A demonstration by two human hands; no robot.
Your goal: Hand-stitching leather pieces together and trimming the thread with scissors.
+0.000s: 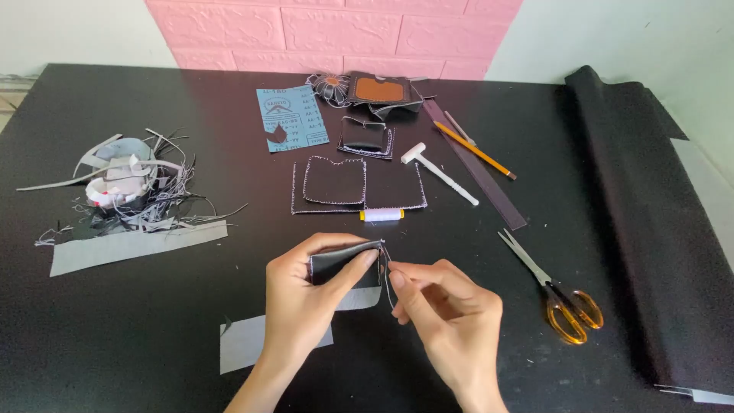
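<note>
My left hand (302, 294) pinches a small piece of black leather (336, 264) with a grey underside, held just above the table near its front. My right hand (443, 306) is right beside it, fingertips closed on a thin white thread (388, 275) that loops from the piece's upper right corner. A needle is too small to make out. Behind the hands lie two flat black pieces with white stitched edges (355, 185) and a small spool of white thread (381, 215).
Orange-handled scissors (554, 294) lie to the right, beside a roll of black material (650, 214). A white tool (440, 173), pencil (475, 151), dark strip, blue sandpaper sheet (292, 116) and leather pieces sit at the back. Scraps (126, 187) pile at left; a grey offcut (252, 340) lies near my left wrist.
</note>
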